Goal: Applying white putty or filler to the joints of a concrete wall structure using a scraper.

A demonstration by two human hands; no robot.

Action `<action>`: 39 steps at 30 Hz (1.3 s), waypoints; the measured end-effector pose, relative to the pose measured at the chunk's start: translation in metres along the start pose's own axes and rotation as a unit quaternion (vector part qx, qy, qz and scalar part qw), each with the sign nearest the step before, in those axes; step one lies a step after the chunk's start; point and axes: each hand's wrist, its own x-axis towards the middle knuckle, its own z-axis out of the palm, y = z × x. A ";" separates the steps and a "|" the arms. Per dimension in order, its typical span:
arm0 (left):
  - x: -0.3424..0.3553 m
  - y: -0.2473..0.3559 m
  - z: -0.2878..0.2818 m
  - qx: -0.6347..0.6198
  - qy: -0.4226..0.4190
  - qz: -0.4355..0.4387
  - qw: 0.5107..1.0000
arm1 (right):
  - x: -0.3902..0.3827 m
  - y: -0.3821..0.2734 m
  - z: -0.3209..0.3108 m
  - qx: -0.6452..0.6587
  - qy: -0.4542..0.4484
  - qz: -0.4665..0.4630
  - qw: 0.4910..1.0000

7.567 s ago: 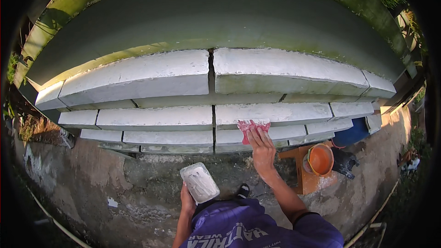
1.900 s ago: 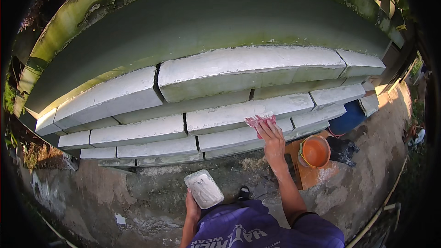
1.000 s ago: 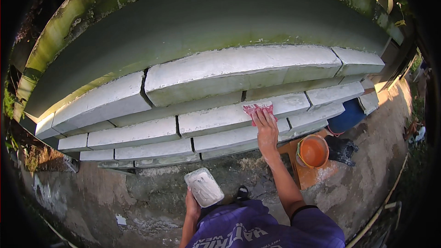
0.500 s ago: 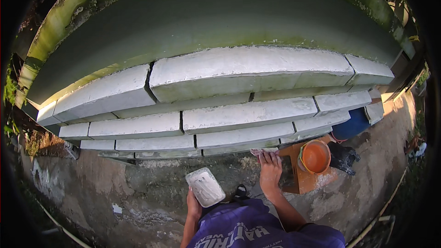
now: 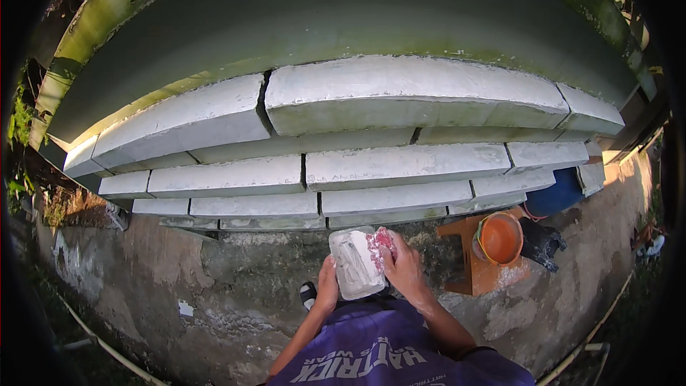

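My left hand (image 5: pixel 327 287) is wrapped around the lower edge of a flat rectangular board (image 5: pixel 355 264), pale and crusted with streaks of grey-white paste, holding it tilted up in front of my chest. My right hand (image 5: pixel 404 269) is curled over its right side, fingers closed on a small pink scraper (image 5: pixel 379 241) whose speckled, paste-flecked blade lies against the board's upper right corner. So both grips are closed, the left clamped on the board, the right on the scraper. The board sits just above my purple shirt (image 5: pixel 400 354), whose fabric looks smooth with pale lettering across it. Ahead rises a wall of long grey-white blocks (image 5: pixel 400 164), laid in staggered courses, their faces chalky and rough with dark seams between them; the upper blocks jut out as a broad ledge (image 5: pixel 414 93). Above that runs a smooth dull-green band (image 5: pixel 321 21) edged with mossy yellow-green. The ground (image 5: pixel 214 286) is bare, patchy concrete, mottled grey and brown, stained and cracked. To my right, well apart from my hands, an orange bucket (image 5: pixel 500 237) stands on a small orange-brown stool (image 5: pixel 475 268), with a blue rounded container (image 5: pixel 554 196) behind it against the blocks and a dark crumpled thing (image 5: pixel 541 241) beside it. A dark sandal (image 5: pixel 308 293) shows just under my left wrist.
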 end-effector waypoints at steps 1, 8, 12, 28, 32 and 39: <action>0.001 0.003 0.001 -0.002 -0.017 0.002 1.000 | -0.001 0.000 0.006 0.000 -0.002 0.002 1.000; -0.001 0.041 0.006 -0.028 -0.054 0.013 0.998 | -0.005 -0.012 0.038 0.000 0.042 0.001 0.999; 0.003 0.045 -0.006 0.001 -0.033 0.034 0.999 | -0.007 -0.023 0.053 0.004 0.061 -0.007 0.998; 0.006 0.066 -0.031 -0.050 -0.091 -0.034 0.994 | -0.039 -0.050 0.086 0.021 0.165 0.048 0.985; 0.004 0.064 -0.036 -0.023 -0.109 -0.032 0.993 | -0.040 -0.062 0.084 -0.018 0.189 0.063 0.980; -0.001 0.063 -0.042 -0.082 -0.116 -0.053 0.988 | -0.046 -0.074 0.081 0.033 0.191 0.050 0.980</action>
